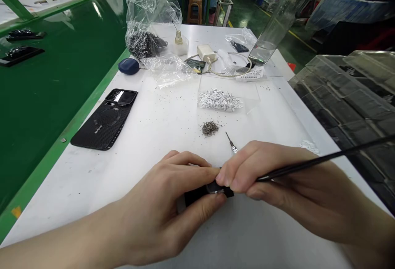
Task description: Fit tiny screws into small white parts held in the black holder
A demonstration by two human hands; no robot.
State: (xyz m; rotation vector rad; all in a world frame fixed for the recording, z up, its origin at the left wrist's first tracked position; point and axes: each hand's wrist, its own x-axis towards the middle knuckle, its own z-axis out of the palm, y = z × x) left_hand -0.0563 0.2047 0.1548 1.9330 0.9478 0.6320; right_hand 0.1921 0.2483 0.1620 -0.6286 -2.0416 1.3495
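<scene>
Green factory floor (298, 42), white workbench (132, 170), left hand (160, 207) and right hand (277, 178) clamped on small black piece (197, 195)

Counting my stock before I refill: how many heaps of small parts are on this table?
3: a grey heap on the table, a white heap on a clear tray, and a black heap in a plastic bag. Others may be hidden.

Small black part (197, 195) between the left hand (157, 207) and right hand (271, 182), with a thin black rod (321, 160) in the right (tip hidden behind fingers).
</scene>
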